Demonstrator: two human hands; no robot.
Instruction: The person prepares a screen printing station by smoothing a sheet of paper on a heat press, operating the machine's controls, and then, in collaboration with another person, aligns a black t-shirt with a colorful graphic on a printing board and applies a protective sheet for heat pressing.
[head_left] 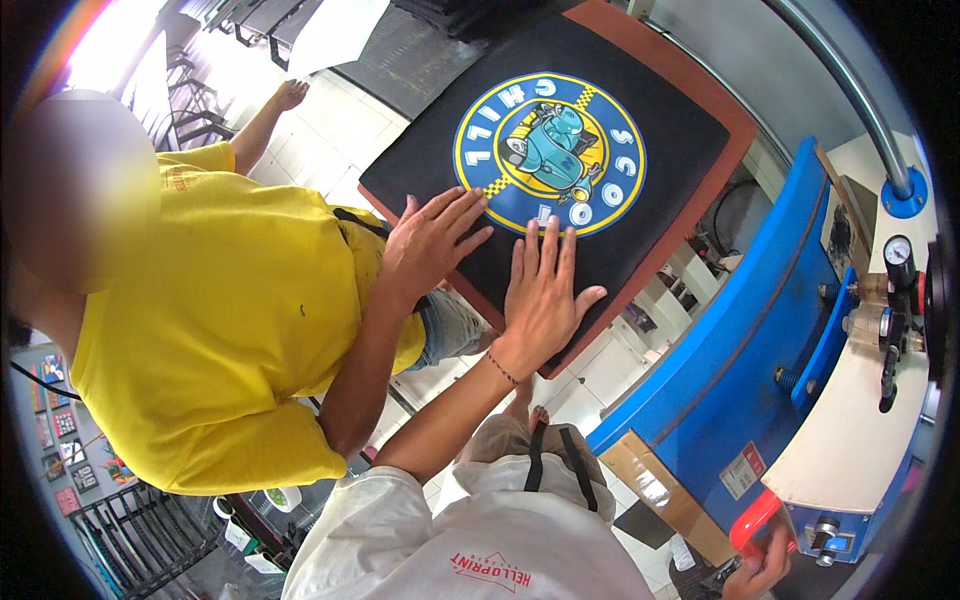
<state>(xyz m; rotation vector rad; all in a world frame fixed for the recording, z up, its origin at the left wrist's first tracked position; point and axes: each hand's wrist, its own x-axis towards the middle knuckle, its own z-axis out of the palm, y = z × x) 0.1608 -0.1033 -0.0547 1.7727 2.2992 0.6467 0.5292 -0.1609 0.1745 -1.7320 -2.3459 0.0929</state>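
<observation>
White-tiled floor [345,145] beneath fingers. Resting flat, open L hand [543,290] on square black cloth [610,255], round blue-yellow print [550,155] at fingertips, co-worker's hand [430,245] just left. Gripping glossy red handle [754,520] w/ R hand [768,570]. Prob. smoothing step; next, prob. lift L fingers clear.

My camera shows me black cloth [420,145] bearing a round blue print [550,155] edged in yellow, with yellow checks [497,187] and a teal cartoon [555,158]; red-brown pad [640,45], blue press [710,370], red handle [755,518]; a yellow shirt [220,330].
</observation>
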